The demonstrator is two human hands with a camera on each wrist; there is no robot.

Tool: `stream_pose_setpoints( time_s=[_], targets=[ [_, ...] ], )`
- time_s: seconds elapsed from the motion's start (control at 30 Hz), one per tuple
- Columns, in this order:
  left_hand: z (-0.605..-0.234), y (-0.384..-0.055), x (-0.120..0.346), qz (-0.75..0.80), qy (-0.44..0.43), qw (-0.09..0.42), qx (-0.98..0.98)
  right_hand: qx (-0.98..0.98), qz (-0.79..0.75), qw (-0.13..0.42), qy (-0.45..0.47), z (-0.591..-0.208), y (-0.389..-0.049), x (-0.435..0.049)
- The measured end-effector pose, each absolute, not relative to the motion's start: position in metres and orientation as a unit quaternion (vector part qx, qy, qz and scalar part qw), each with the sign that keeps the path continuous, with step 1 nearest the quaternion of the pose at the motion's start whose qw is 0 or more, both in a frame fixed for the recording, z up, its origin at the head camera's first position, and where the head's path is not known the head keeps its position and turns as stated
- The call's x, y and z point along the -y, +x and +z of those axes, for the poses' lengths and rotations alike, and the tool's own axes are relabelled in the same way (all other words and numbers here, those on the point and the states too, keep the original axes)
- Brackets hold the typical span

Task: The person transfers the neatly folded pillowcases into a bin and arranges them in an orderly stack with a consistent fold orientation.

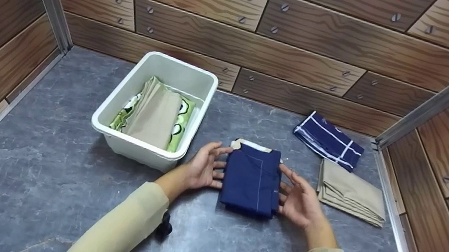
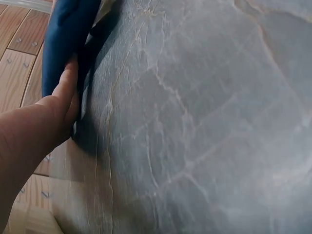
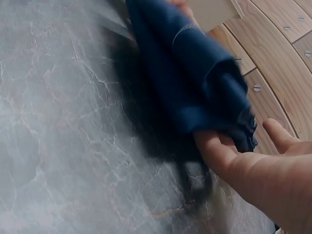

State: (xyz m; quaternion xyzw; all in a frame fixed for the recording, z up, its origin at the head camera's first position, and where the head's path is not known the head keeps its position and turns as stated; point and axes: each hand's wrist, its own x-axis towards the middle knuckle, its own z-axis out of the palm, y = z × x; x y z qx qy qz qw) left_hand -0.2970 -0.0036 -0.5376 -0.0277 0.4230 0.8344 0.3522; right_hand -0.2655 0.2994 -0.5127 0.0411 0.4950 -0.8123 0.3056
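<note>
A folded navy cloth (image 1: 251, 180) with a thin pale line lies between my two hands, a white and tan edge peeking out at its far end. My left hand (image 1: 203, 167) is at its left side, fingers spread and fairly straight, tips touching the fabric. On the opposite side, my right hand (image 1: 299, 201) reaches in with extended fingers at the cloth's edge. In the right wrist view, the fingertips go behind the navy fabric (image 3: 200, 83) while the thumb stands apart. The left wrist view shows fingers against the cloth's side (image 2: 66, 44).
A white plastic bin (image 1: 146, 156) at left holds a folded beige cloth (image 1: 156, 117) over a green patterned one (image 1: 178, 130). Right of my hands lie another beige cloth (image 1: 351, 193) and a navy cloth with white stripes (image 1: 330, 140). Wood-patterned walls (image 1: 205, 19) enclose the grey marbled surface (image 1: 44, 151).
</note>
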Motion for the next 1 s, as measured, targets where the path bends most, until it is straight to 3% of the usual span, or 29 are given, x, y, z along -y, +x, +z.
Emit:
stream_pose_setpoints(
  time_s=[0.27, 0.5, 1.0],
  targets=[
    [-0.5343, -0.2986, 0.0045, 0.817, -0.021, 0.374, -0.438, -0.528, -0.796, 0.296, 0.023, -0.5125, -0.2706, -0.2938],
    [-0.5334, -0.2992, 0.0025, 0.801, -0.025, 0.388, -0.456, -0.566, -0.750, 0.338, 0.044, -0.5100, -0.2699, -0.2949],
    [-0.5328, -0.2983, 0.0022, 0.794, -0.023, 0.385, -0.470, -0.569, -0.746, 0.344, 0.037, -0.5138, -0.2665, -0.2984]
  ],
)
